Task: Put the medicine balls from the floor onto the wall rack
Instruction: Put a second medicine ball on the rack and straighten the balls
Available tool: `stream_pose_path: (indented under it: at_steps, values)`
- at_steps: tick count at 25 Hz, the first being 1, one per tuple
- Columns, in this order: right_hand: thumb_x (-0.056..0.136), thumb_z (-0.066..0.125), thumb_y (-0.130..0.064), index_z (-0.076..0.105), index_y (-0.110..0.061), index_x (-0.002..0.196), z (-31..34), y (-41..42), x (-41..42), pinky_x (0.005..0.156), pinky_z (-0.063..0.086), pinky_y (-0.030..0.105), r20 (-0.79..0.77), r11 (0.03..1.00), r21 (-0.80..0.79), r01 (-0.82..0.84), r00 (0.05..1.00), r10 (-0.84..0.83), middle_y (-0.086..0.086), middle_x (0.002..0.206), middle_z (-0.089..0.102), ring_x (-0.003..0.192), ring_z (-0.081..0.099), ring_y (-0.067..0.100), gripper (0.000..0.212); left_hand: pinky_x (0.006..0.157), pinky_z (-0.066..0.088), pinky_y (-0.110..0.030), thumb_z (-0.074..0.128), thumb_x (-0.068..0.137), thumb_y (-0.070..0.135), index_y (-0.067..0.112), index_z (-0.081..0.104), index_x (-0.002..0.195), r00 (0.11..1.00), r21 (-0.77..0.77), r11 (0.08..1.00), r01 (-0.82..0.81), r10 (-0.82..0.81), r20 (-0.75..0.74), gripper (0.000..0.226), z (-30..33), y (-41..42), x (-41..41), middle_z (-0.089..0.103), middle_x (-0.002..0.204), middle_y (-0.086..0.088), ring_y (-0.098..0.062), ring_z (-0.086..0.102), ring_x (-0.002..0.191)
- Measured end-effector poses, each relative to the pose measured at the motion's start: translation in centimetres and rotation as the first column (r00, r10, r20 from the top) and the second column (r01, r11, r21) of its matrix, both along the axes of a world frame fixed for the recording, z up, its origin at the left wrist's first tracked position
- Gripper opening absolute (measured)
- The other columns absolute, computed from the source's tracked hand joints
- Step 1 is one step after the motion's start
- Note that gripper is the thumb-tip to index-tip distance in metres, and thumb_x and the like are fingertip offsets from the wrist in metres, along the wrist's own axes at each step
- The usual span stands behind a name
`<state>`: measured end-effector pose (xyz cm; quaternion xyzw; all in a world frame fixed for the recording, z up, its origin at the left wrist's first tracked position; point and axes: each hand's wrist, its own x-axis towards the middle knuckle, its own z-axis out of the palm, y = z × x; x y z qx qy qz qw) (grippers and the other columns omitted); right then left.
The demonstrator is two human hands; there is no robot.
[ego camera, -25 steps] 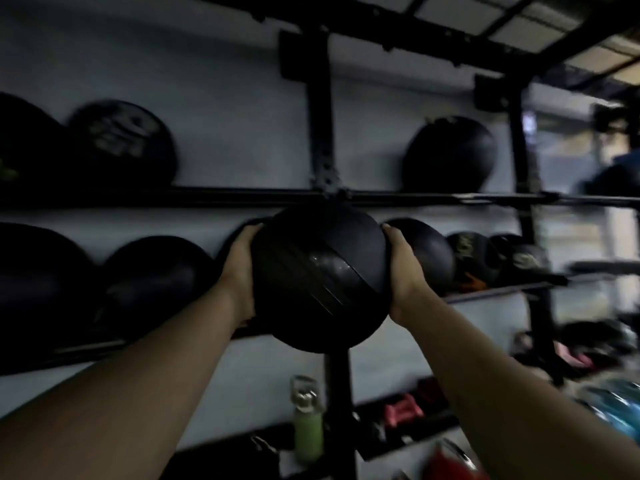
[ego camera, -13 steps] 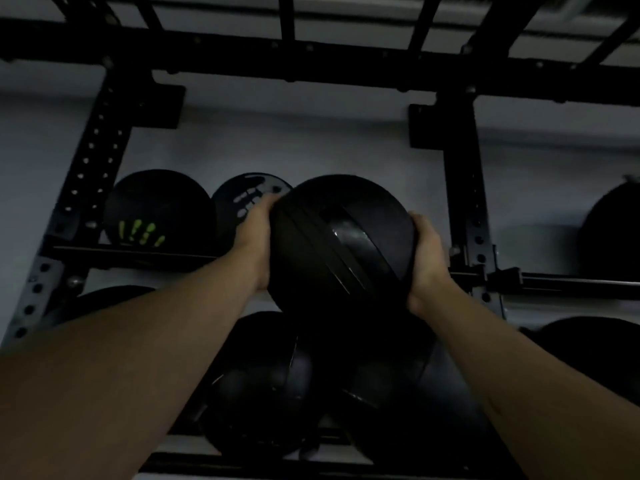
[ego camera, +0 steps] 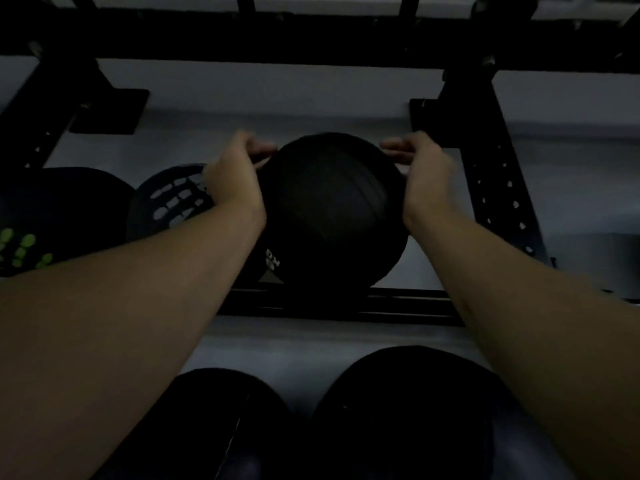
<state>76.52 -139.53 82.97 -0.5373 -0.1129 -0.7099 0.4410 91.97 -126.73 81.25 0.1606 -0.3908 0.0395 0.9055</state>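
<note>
medicine ball [ego camera: 332, 209] on rack rail [ego camera: 346, 303] | hands flank it

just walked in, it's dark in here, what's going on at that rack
A person is setting a round black medicine ball on the upper rail of a black metal wall rack. The left hand and right hand rest on its upper sides, fingers loosely curled. A black ball with pale hand-print markings sits beside it; more dark balls lie below.

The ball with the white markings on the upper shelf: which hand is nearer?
Left. The left hand overlaps the white-marked ball's right edge; the right hand is beyond the black ball.
</note>
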Motion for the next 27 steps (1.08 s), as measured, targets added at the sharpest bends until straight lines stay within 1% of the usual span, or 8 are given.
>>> stream_pose_path:
  at_steps: [3, 8, 10, 13, 15, 18, 20, 27]
  values:
    - [0.087, 0.053, -0.026, 0.071, -0.014, 0.055, 1.4, -1.1, 1.3, 0.074, 0.060, 0.042, 0.146, 0.987, -0.044, 0.157, 0.978, -0.149, 0.009, 0.067, 0.075, 0.068, 0.072, 0.030, 0.039, 0.087, 0.060, -0.035, 0.064, 0.093, 0.021, 0.023, 0.074, 0.049, 0.940, -0.080, 0.960, -0.267, 0.278, 0.196, 0.046, 1.1, -1.0, 0.2, 0.080, 0.074, -0.003, -0.025, 0.076, 0.081]
    - [0.089, 0.053, -0.030, 0.063, -0.020, 0.051, 2.5, -3.2, 2.7, 0.063, 0.043, 0.031, 0.070, 0.820, -0.141, 0.555, 0.831, -0.551, -0.007, 0.054, 0.061, 0.057, 0.056, 0.012, 0.041, 0.071, 0.054, -0.023, 0.073, 0.088, 0.036, 0.027, 0.082, 0.073, 0.567, -0.132, 0.703, -0.699, 0.657, 0.497, 0.020, 2.8, -3.5, 0.9, 0.079, 0.074, 0.006, -0.008, 0.074, 0.076]
    - [0.091, 0.055, -0.032, 0.073, -0.011, 0.076, 2.3, -4.2, 3.1, 0.078, 0.050, 0.037, -0.059, 0.815, -0.240, 0.527, 0.830, -0.555, -0.001, 0.075, 0.066, 0.075, 0.060, 0.015, 0.030, 0.057, 0.044, -0.014, 0.072, 0.087, 0.041, 0.029, 0.078, 0.069, 0.469, -0.078, 0.591, -0.803, 0.707, 0.529, 0.022, 4.0, -4.3, 1.1, 0.071, 0.065, 0.015, 0.003, 0.063, 0.060]
    - [0.094, 0.051, -0.058, 0.064, -0.011, 0.126, 1.2, -4.9, 3.7, 0.104, 0.047, 0.037, -0.341, 0.847, -0.349, 0.401, 0.788, -0.513, 0.009, 0.130, 0.062, 0.119, 0.061, 0.025, 0.058, 0.049, 0.038, -0.021, 0.067, 0.091, 0.045, 0.022, 0.080, 0.077, 0.360, 0.031, 0.411, -0.911, 0.758, 0.544, 0.030, 5.1, -5.5, 0.5, 0.071, 0.068, 0.006, -0.005, 0.062, 0.062]
    - [0.098, 0.042, -0.063, 0.054, -0.010, 0.142, 1.1, -5.4, 3.7, 0.105, 0.041, 0.031, -0.424, 0.834, -0.379, 0.400, 0.727, -0.541, 0.012, 0.149, 0.053, 0.131, 0.054, 0.028, 0.070, 0.059, 0.041, -0.022, 0.064, 0.094, 0.045, 0.021, 0.082, 0.088, 0.348, 0.039, 0.404, -0.914, 0.728, 0.591, 0.030, 4.9, -6.6, -0.1, 0.074, 0.080, 0.001, -0.011, 0.067, 0.075]
    - [0.105, 0.046, -0.043, 0.065, -0.005, 0.128, 0.4, -5.9, 4.4, 0.092, 0.043, 0.024, -0.307, 0.748, -0.445, 0.492, 0.701, -0.644, 0.015, 0.134, 0.065, 0.116, 0.060, 0.024, 0.048, 0.099, 0.044, -0.026, 0.050, 0.101, 0.050, 0.022, 0.072, 0.126, 0.316, 0.072, 0.408, -0.910, 0.571, 0.758, 0.043, 1.9, -8.6, 1.3, 0.070, 0.131, -0.001, -0.017, 0.062, 0.121]
    - [0.102, 0.051, -0.045, 0.065, -0.017, 0.129, -1.0, -6.5, 5.7, 0.104, 0.045, 0.029, -0.313, 0.739, -0.522, 0.426, 0.710, -0.631, 0.010, 0.135, 0.065, 0.122, 0.060, 0.022, 0.042, 0.117, 0.038, -0.041, 0.031, 0.108, 0.048, 0.018, 0.059, 0.143, 0.316, 0.131, 0.376, -0.918, 0.491, 0.812, 0.053, 0.1, -9.8, 3.3, 0.055, 0.150, -0.009, -0.029, 0.050, 0.138]
    - [0.110, 0.020, -0.042, 0.045, -0.024, 0.149, -1.2, -8.0, 7.4, 0.123, 0.025, 0.041, -0.339, 0.644, -0.617, 0.452, 0.586, -0.736, 0.014, 0.155, 0.046, 0.142, 0.042, 0.032, 0.050, 0.110, 0.021, -0.021, 0.015, 0.113, 0.034, 0.010, 0.046, 0.150, 0.347, 0.175, 0.353, -0.919, 0.516, 0.783, 0.054, -1.3, -10.5, 4.0, 0.045, 0.158, -0.013, -0.026, 0.039, 0.146]
